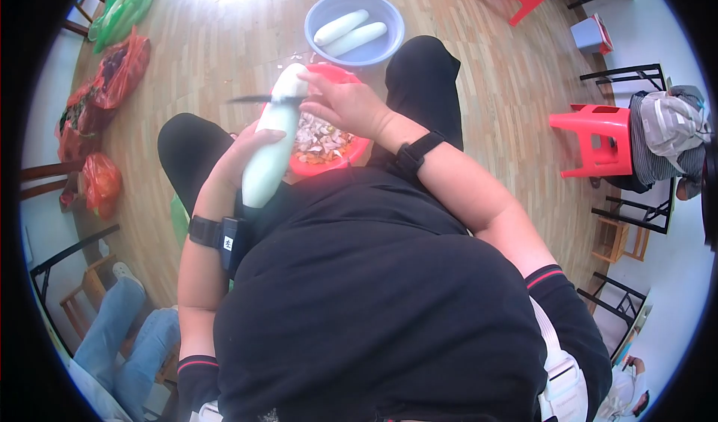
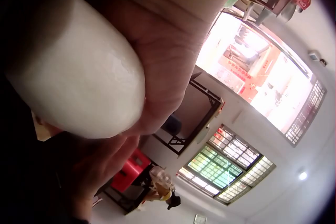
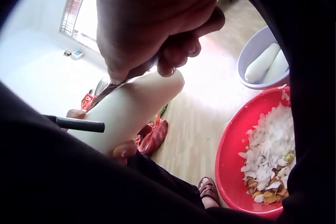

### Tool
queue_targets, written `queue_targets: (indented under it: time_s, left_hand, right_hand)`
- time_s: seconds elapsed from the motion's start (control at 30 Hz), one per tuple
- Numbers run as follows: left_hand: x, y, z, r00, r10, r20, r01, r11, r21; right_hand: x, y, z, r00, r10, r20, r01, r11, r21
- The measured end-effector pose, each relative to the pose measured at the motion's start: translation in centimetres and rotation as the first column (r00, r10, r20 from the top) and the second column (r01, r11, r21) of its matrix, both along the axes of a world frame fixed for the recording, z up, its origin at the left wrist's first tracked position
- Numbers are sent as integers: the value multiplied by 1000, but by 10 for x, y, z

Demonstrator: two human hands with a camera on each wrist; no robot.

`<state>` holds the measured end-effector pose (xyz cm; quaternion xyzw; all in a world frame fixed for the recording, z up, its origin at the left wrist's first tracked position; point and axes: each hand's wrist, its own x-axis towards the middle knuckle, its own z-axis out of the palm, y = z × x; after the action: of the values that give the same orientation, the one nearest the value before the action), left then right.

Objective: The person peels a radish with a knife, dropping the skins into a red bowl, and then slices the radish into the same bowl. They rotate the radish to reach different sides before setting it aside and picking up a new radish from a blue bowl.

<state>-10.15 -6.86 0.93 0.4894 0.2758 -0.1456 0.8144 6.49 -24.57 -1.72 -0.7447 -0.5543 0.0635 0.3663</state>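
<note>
A long peeled white radish (image 1: 268, 160) slants across the person's lap, above a red basin (image 1: 359, 151). My left hand (image 1: 238, 153) grips it around the middle, thumb across the top; the left wrist view shows the radish's blunt end (image 2: 84, 71) against the palm. My right hand (image 1: 340, 106) is at the far end, fingers curled round the handle of a knife (image 1: 254, 99). Its narrow blade lies along the radish surface in the right wrist view, where the right hand (image 3: 157, 24) hides most of the handle. White and brownish peelings (image 3: 268, 150) fill the basin.
Beyond the red basin stands a blue-grey basin (image 1: 310, 39) with two white radishes (image 1: 357, 39). Bags of produce (image 1: 123, 71) line the left side. Red stools (image 1: 598, 134) and a seated person with a backpack (image 1: 669, 123) are at the right. Someone's jean-clad legs (image 1: 112, 325) show lower left.
</note>
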Motion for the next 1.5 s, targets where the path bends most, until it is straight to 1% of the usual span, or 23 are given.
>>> queue_targets:
  time_s: [0.03, 0.1, 0.13, 0.23, 0.3, 0.37, 0.43, 0.5, 0.53, 0.6, 0.63, 0.73, 0.83, 0.9, 0.93, 1.0, 1.03, 1.1, 1.2, 1.33, 1.4, 1.47, 1.5]
  left_hand:
    - [0, 1, -1, 1000, -13, 15, 13, 1000, -5]
    - [-1, 2, -1, 999, -29, 33, 29, 1000, -10]
    - [-1, 1, 1, 998, -44, 49, 44, 999, 1]
    - [0, 0, 4, 997, -45, 58, 45, 999, 7]
    - [0, 0, 3, 998, -29, 49, 29, 1000, 0]
    - [2, -1, 1, 1000, -21, 19, 21, 1000, 21]
    - [1, 0, -1, 999, -35, 37, 35, 999, 19]
    - [0, 0, -1, 997, -53, 52, 52, 999, 16]
    - [0, -1, 0, 997, -59, 54, 58, 998, 24]
    - [1, -2, 1, 996, -66, 57, 64, 997, 31]
    - [1, -2, 0, 997, -51, 58, 49, 998, 25]
    - [0, -2, 3, 997, -37, 62, 36, 999, 16]
    - [1, -1, 4, 997, -45, 59, 44, 999, 16]
    - [1, -1, 4, 997, -51, 50, 50, 999, 20]
    - [0, -1, 4, 998, -43, 41, 42, 999, 18]
    - [0, 0, 3, 999, -36, 31, 35, 999, 16]
    - [4, -2, 1, 999, -24, 23, 24, 1000, 14]
    - [4, -1, -1, 1000, -12, 17, 11, 1000, 13]
    - [3, 0, -2, 1000, -8, 4, 8, 1000, 2]
    - [2, -1, -2, 1000, 19, -18, -19, 1000, 6]
    - [1, -1, -1, 999, 28, -21, -27, 999, 16]
    - [0, 0, 2, 999, -46, 26, 45, 999, 20]
    - [0, -1, 4, 999, -46, 27, 46, 999, 20]
  right_hand:
    - [3, -2, 0, 1000, -3, 0, 3, 1000, -1]
    - [7, -3, 2, 992, -123, -41, 119, 989, -86]
    - [6, -3, 4, 991, -124, -41, 120, 989, -86]
    - [1, -3, 10, 995, -59, -77, 52, 994, -101]
    - [-2, -2, 11, 992, 85, -96, -86, 996, -16]
    - [0, -1, 4, 994, 78, -72, -78, 997, -6]
    - [2, 0, 2, 997, 68, -47, -68, 998, 6]
    - [4, 0, 0, 999, -17, -35, 16, 1000, -14]
    - [3, -1, 0, 999, -19, -37, 19, 1000, -15]
    - [4, -2, 2, 998, 12, -60, -10, 999, 31]
    - [3, -1, 3, 998, 12, -60, -10, 999, 30]
    - [1, -1, 5, 988, 99, -119, -99, 995, 11]
    - [0, 1, 4, 996, 78, -50, -77, 997, 32]
    - [0, 0, 4, 1000, 11, -24, -13, 998, -65]
    - [1, 1, 3, 1000, 9, -24, -11, 998, -66]
    - [0, 2, 1, 1000, 12, 11, -12, 1000, 9]
    - [3, 0, 0, 1000, 10, 9, -10, 1000, 8]
    - [3, -1, 3, 999, -29, 23, 30, 997, -68]
    - [3, -2, 5, 998, -47, 42, 51, 994, -96]
    - [8, -2, 1, 995, -85, 52, 91, 989, -115]
    - [11, -3, 2, 983, -184, 27, 186, 964, -192]
    - [13, -3, 2, 982, -188, -10, 182, 963, -196]
    - [13, -3, 1, 981, -190, -47, 177, 963, -202]
